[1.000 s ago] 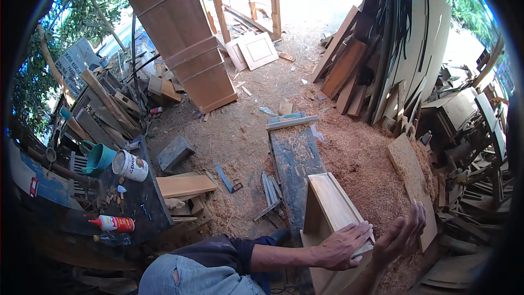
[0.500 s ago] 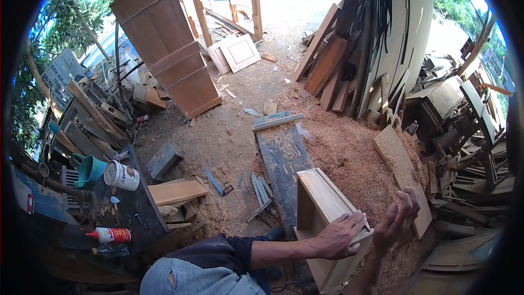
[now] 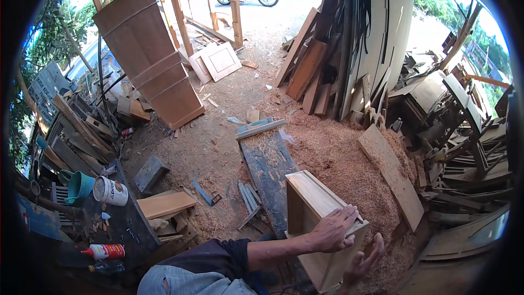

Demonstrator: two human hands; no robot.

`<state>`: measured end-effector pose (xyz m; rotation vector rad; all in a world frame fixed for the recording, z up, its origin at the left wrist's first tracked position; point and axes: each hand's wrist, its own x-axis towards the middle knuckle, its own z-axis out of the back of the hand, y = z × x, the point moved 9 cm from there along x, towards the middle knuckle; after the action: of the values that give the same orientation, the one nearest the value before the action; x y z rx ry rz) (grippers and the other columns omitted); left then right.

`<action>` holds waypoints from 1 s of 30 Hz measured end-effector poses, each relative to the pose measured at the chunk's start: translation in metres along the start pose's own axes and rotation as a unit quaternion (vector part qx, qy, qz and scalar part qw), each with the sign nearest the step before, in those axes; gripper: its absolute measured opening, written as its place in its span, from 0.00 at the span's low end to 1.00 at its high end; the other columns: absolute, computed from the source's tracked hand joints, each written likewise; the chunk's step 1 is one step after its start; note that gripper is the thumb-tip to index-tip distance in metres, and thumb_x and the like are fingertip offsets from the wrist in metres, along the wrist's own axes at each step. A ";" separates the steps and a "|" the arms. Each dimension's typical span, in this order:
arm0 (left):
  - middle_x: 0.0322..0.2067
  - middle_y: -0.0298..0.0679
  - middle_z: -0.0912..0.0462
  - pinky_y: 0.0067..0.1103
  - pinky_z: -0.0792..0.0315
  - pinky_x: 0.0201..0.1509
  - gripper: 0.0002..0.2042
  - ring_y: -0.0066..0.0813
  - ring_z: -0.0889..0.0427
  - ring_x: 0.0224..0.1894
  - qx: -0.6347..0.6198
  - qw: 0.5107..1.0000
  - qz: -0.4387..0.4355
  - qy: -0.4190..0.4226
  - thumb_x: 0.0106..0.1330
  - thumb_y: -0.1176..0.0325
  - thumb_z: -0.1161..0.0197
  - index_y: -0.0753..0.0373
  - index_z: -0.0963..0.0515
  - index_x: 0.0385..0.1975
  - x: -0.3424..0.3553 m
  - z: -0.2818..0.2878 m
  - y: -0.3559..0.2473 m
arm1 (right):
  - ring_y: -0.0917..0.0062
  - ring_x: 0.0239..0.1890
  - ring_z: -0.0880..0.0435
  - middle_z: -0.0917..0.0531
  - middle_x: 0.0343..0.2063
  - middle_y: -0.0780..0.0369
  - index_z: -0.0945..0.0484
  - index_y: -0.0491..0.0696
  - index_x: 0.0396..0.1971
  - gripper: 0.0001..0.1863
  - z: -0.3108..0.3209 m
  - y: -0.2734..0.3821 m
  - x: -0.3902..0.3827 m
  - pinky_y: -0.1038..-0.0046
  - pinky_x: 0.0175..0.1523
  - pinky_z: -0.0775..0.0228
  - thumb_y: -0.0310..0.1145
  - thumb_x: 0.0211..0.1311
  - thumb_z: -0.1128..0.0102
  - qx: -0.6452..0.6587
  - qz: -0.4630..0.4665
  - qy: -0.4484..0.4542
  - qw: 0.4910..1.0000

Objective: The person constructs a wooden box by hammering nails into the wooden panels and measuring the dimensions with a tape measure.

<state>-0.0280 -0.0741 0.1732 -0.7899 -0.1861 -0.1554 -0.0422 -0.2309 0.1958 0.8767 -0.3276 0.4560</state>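
Observation:
A pale wooden box [image 3: 319,194], shaped like a drawer, stands on its side on the dark, worn workbench [image 3: 265,158]. Across the near end of its upper side lies my left hand [image 3: 334,229], palm down with the fingers stretched out. Beside the box's near right corner is my right hand [image 3: 367,259], fingers apart and holding nothing. Whether its palm touches the box's end I cannot tell. My right forearm is mostly below the picture.
On the side table at left are a white tub [image 3: 111,191], a teal basket [image 3: 79,187] and a red-and-white glue bottle [image 3: 103,251]. A blue try square [image 3: 206,193] lies on the floor. Shavings [image 3: 333,147] and a leaning board [image 3: 390,177] lie to the right.
My right hand has come down from its raised place to beside the box's end. The left hand stays on the box. The whole view has shifted; a motorbike on the road moved right.

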 end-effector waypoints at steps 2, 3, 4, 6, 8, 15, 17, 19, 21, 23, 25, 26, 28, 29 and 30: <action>0.63 0.60 0.38 0.35 0.48 0.74 0.37 0.52 0.41 0.69 0.008 1.000 0.014 -0.004 0.58 0.57 0.41 0.76 0.40 0.63 0.012 0.003 0.014 | 0.53 0.68 0.41 0.37 0.64 0.46 0.44 0.40 0.67 0.44 -0.014 -0.010 -0.044 0.54 0.70 0.49 0.60 0.65 0.49 -0.036 0.009 0.034 0.999; 0.63 0.60 0.38 0.35 0.48 0.74 0.37 0.52 0.41 0.69 0.006 1.000 0.007 0.002 0.58 0.57 0.41 0.76 0.40 0.63 0.019 0.000 0.014 | 0.49 0.68 0.40 0.40 0.65 0.45 0.48 0.40 0.69 0.52 -0.026 -0.020 -0.065 0.49 0.67 0.47 0.66 0.57 0.45 -0.106 0.001 0.089 0.990; 0.63 0.59 0.37 0.35 0.47 0.74 0.37 0.52 0.40 0.69 0.005 1.000 0.017 0.010 0.58 0.57 0.41 0.76 0.40 0.63 0.025 -0.002 0.019 | 0.45 0.67 0.40 0.42 0.66 0.43 0.52 0.41 0.70 0.61 -0.041 -0.024 -0.074 0.43 0.65 0.46 0.71 0.49 0.41 -0.172 -0.007 0.144 0.975; 0.64 0.59 0.38 0.34 0.46 0.74 0.36 0.52 0.41 0.69 0.015 0.999 0.026 0.038 0.61 0.56 0.42 0.75 0.41 0.64 0.038 0.000 0.022 | 0.43 0.66 0.40 0.43 0.65 0.41 0.54 0.41 0.71 0.59 -0.050 -0.034 -0.071 0.42 0.64 0.45 0.64 0.49 0.37 -0.198 -0.034 0.129 0.971; 0.64 0.60 0.39 0.35 0.46 0.73 0.36 0.52 0.41 0.69 -0.021 0.998 0.030 0.054 0.63 0.54 0.43 0.75 0.42 0.64 0.044 0.004 0.022 | 0.41 0.66 0.40 0.44 0.65 0.39 0.55 0.42 0.71 0.58 -0.056 -0.049 -0.073 0.40 0.63 0.45 0.56 0.49 0.33 -0.223 -0.061 0.115 0.966; 0.61 0.56 0.37 0.36 0.46 0.72 0.33 0.52 0.39 0.67 -0.111 0.907 0.125 -0.388 0.67 0.54 0.40 0.71 0.41 0.64 -0.023 0.045 0.158 | 0.34 0.64 0.43 0.45 0.62 0.33 0.55 0.42 0.71 0.51 -0.049 -0.051 -0.057 0.41 0.66 0.47 0.26 0.43 0.43 -0.208 -0.047 0.074 0.974; 0.62 0.58 0.38 0.35 0.44 0.70 0.35 0.51 0.39 0.66 -0.072 0.883 0.283 -0.368 0.66 0.52 0.39 0.71 0.42 0.64 -0.074 0.004 0.260 | 0.34 0.65 0.43 0.44 0.62 0.33 0.55 0.42 0.71 0.51 -0.051 -0.055 -0.060 0.42 0.66 0.47 0.26 0.43 0.43 -0.191 -0.069 0.087 0.975; 0.63 0.59 0.39 0.34 0.43 0.69 0.37 0.50 0.38 0.66 -0.054 0.870 0.370 -0.322 0.65 0.51 0.38 0.72 0.42 0.64 -0.116 -0.051 0.338 | 0.35 0.66 0.44 0.45 0.63 0.34 0.55 0.43 0.72 0.52 -0.055 -0.063 -0.060 0.44 0.68 0.47 0.26 0.43 0.42 -0.168 -0.086 0.088 0.978; 0.63 0.56 0.35 0.32 0.38 0.65 0.36 0.47 0.32 0.63 -0.141 0.885 0.420 -0.140 0.63 0.50 0.36 0.69 0.39 0.64 -0.133 -0.130 0.388 | 0.35 0.66 0.45 0.46 0.64 0.34 0.55 0.43 0.72 0.52 -0.055 -0.074 -0.063 0.45 0.68 0.48 0.25 0.42 0.42 -0.168 -0.101 0.088 0.977; 0.59 0.54 0.29 0.32 0.35 0.62 0.33 0.45 0.27 0.59 -0.233 0.898 0.366 -0.065 0.63 0.50 0.36 0.68 0.34 0.61 -0.118 -0.169 0.377 | 0.36 0.67 0.46 0.47 0.65 0.35 0.56 0.44 0.72 0.52 -0.047 -0.084 -0.066 0.46 0.69 0.48 0.25 0.42 0.42 -0.182 -0.120 0.087 0.972; 0.55 0.51 0.23 0.32 0.31 0.59 0.31 0.43 0.22 0.55 -0.316 0.897 0.310 0.000 0.63 0.50 0.36 0.66 0.30 0.58 -0.105 -0.193 0.370 | 0.37 0.68 0.46 0.48 0.66 0.36 0.57 0.44 0.72 0.53 -0.045 -0.084 -0.061 0.48 0.70 0.49 0.23 0.42 0.42 -0.140 -0.124 0.076 0.979; 0.49 0.48 0.19 0.33 0.29 0.56 0.26 0.43 0.20 0.50 -0.320 0.876 0.362 -0.016 0.63 0.50 0.36 0.64 0.26 0.54 -0.107 -0.198 0.384 | 0.37 0.68 0.46 0.48 0.66 0.36 0.57 0.44 0.72 0.53 -0.046 -0.088 -0.064 0.48 0.70 0.49 0.23 0.42 0.42 -0.140 -0.128 0.077 0.979; 0.42 0.46 0.15 0.34 0.27 0.52 0.23 0.43 0.17 0.45 -0.326 0.851 0.410 -0.027 0.64 0.51 0.36 0.62 0.22 0.50 -0.102 -0.206 0.389 | 0.39 0.68 0.47 0.48 0.66 0.37 0.58 0.44 0.72 0.52 -0.044 -0.104 -0.070 0.52 0.70 0.46 0.23 0.44 0.43 -0.149 -0.155 0.075 0.974; 0.40 0.47 0.15 0.35 0.27 0.50 0.22 0.45 0.16 0.43 -0.269 0.865 0.423 -0.018 0.64 0.50 0.37 0.61 0.21 0.48 -0.091 -0.203 0.376 | 0.39 0.68 0.47 0.48 0.66 0.37 0.58 0.44 0.72 0.52 -0.035 -0.109 -0.070 0.52 0.70 0.46 0.23 0.44 0.43 -0.161 -0.162 0.072 0.971; 0.37 0.49 0.15 0.37 0.26 0.47 0.21 0.48 0.16 0.41 -0.207 0.877 0.433 -0.011 0.64 0.49 0.38 0.61 0.20 0.46 -0.084 -0.196 0.363 | 0.42 0.67 0.43 0.44 0.65 0.38 0.58 0.43 0.72 0.52 -0.026 -0.112 -0.067 0.55 0.69 0.44 0.22 0.43 0.43 -0.159 -0.176 0.058 0.970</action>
<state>-0.0129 0.0434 -0.2311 -1.2351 0.2019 0.6880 -0.0405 -0.2883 0.0759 0.5743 -0.1267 0.1186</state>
